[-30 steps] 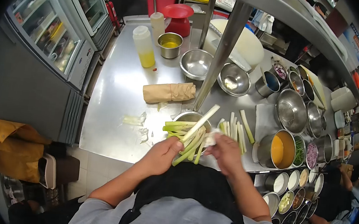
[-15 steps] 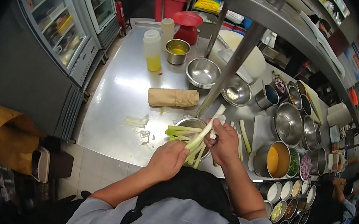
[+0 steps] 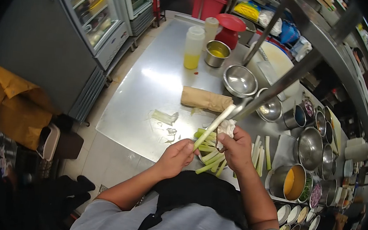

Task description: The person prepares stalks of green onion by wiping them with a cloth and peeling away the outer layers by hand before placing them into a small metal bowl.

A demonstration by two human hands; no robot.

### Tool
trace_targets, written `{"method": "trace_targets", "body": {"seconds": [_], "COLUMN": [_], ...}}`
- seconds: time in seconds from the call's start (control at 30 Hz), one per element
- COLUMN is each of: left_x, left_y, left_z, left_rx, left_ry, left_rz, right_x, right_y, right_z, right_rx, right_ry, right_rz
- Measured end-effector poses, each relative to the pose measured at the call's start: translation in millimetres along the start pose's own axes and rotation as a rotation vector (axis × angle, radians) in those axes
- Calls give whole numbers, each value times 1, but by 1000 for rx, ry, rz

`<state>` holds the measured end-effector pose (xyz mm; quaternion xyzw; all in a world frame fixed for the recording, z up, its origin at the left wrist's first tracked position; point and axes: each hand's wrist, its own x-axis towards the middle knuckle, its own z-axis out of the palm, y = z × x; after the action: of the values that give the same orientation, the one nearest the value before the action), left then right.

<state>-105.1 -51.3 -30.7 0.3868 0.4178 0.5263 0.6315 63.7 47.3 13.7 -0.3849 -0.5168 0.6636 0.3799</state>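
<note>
My left hand (image 3: 175,159) is closed on the green lower end of a leek stalk (image 3: 215,126), whose white end slants up and to the right. Close beside the stalk, my right hand (image 3: 237,150) pinches a crumpled white paper towel or cloth (image 3: 226,129). Below both hands, several cut green stalks (image 3: 211,161) rest in a metal bowl, mostly hidden by them. More pale stalks (image 3: 258,154) lie on the steel table to the right of my right hand. Thin peeled layers (image 3: 165,117) are scattered to the left.
A brown paper roll (image 3: 206,99) lies ahead, near metal bowls (image 3: 240,80), a bottle of yellow liquid (image 3: 193,49) and a small pot (image 3: 217,54). A slanting shelf post (image 3: 280,84) crosses on the right. Pots of ingredients, including an orange one (image 3: 290,182), stand at far right.
My right hand has come down off the stalk's upper part, and the white towel now shows more. The stalk stays in my left hand. The whole view has shifted, moving the table rightward.
</note>
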Motion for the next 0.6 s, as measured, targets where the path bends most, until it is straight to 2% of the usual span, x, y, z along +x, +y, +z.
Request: {"method": "trace_targets", "body": {"seconds": [0.1,0.23,0.33,0.37,0.4,0.43,0.47,0.57,0.6], "left_x": [-7,-9,-6,-6,-6,-7,-8,-16,-20], "left_y": [-1,1,-2,-3,-3,-3,-2,-3,-5], "left_z": [-6,-17,-23,-25,-27,-30,-35,-61,-75], "left_rx": [23,99,-48,-180,-311,-311,-309,-263,-237], "left_ry": [45,76,38,5,-28,-29,11,89,139], "left_rz": [26,28,-31,-25,-21,-22,-69,-126,-115], "right_x": [12,26,36,44,54,64,71,93,94], "right_y": [-2,10,10,11,14,12,5,23,22], "right_z": [18,28,35,34,30,28,25,8,2], "right_rx": [-145,-37,-199,-202,-442,-679,-618,-574,-647], "right_ry": [-27,-44,38,38,117,197,248,339,361], "right_rz": [110,79,56,56,-136,-331,-203,-334,-316]}}
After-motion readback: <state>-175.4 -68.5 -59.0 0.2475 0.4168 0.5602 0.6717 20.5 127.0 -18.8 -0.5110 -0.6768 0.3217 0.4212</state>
